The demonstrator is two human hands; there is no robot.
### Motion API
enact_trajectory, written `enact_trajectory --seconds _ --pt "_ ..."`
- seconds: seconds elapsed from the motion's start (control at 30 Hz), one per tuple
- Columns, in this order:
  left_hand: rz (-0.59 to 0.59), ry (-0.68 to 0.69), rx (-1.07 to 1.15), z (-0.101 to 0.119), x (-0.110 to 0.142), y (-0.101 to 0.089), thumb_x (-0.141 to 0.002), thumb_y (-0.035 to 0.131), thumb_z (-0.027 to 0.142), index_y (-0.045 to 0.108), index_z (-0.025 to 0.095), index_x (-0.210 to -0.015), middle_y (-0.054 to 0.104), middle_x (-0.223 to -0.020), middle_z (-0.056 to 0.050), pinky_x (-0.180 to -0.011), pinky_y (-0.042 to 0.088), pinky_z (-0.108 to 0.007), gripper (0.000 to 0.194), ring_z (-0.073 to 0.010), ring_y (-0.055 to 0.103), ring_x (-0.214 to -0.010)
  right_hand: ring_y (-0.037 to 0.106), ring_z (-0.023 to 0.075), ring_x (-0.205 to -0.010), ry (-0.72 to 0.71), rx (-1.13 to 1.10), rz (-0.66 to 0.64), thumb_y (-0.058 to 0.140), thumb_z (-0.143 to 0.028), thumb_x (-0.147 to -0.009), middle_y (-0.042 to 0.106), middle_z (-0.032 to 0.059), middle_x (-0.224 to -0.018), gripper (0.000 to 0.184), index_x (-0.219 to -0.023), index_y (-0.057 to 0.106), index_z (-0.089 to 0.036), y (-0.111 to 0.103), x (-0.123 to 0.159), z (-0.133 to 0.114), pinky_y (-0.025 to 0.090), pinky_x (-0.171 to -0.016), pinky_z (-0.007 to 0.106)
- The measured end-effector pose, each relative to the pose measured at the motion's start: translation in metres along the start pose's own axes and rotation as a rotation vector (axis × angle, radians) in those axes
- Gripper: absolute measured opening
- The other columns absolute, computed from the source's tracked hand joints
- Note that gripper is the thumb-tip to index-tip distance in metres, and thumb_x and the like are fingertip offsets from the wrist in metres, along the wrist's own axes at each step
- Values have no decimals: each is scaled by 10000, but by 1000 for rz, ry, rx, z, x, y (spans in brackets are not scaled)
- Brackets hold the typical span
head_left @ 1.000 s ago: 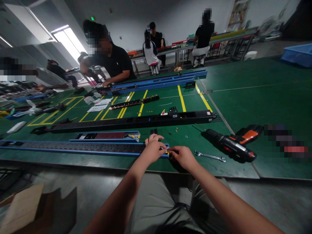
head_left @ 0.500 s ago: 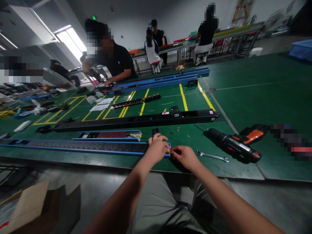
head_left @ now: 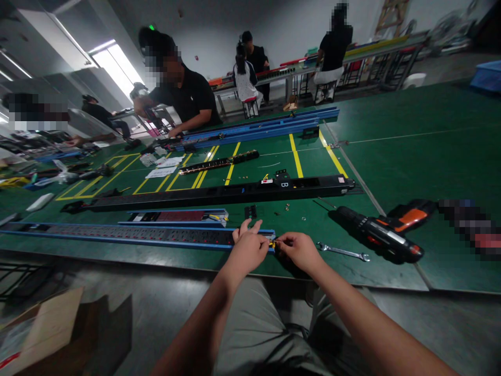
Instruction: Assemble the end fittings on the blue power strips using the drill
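A long blue-edged rail (head_left: 156,236) with a dark slotted face lies along the near side of the bench. Over its right end rests my left hand (head_left: 250,246), thumb and forefinger pinched together, the other fingers raised and spread. Just beyond that end, my right hand (head_left: 300,249) pinches with thumb and fingertips, facing the left. Between the two sets of fingertips shows a small yellow piece (head_left: 272,244), perhaps wire. What each pinch holds is too small to make out. Right of my hands lie an open-ended wrench (head_left: 344,252) and a power drill (head_left: 378,235).
Behind the rail are a shorter blue-edged piece (head_left: 180,216), a black bracket (head_left: 250,211) and a long black bar (head_left: 219,194). Small metal nuts (head_left: 287,207) lie loose. A co-worker (head_left: 188,99) works across the green bench (head_left: 410,125). An opened carton (head_left: 50,329) stands low at left.
The view has shifted slightly, so the bench items appear a little further right. My left hand's upper fingers lowered, then lifted and spread again. Both hands stay at the rail's end.
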State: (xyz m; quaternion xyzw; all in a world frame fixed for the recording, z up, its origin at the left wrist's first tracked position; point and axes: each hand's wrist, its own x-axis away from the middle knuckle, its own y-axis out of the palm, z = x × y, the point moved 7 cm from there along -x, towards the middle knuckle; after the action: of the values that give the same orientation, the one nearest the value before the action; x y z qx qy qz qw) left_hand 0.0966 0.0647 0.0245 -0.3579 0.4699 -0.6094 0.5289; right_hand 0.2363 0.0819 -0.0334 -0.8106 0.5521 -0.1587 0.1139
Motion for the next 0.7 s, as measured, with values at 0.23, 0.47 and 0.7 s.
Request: enact_trajectory --seconds 0.23,0.47,0.7 --pt "21 33 15 13 2 4 -749 644 439 736 316 -834 390 -1436 4 -988 224 -578 176 -346 163 -1357 561 112 -537 -67 9 -23 526 -290 -785 656 8 -658 168 -774 645 -173 0 -2 1 394 -508 195" --pt "24 114 15 14 4 8 -704 706 439 719 300 -885 380 -1442 -8 -1014 217 -545 228 -321 155 -1374 581 120 -573 -78 -4 -82 514 -328 -820 689 18 -739 228 -883 681 -186 4 -7 3 412 -542 209" --pt "-6 191 -24 10 7 10 -727 703 459 676 270 -962 473 -1374 -31 -1026 251 -460 303 -260 377 -1265 613 134 -576 -53 2 -47 489 -306 -830 682 12 -673 207 -814 661 -191 3 -6 2 429 -556 213"
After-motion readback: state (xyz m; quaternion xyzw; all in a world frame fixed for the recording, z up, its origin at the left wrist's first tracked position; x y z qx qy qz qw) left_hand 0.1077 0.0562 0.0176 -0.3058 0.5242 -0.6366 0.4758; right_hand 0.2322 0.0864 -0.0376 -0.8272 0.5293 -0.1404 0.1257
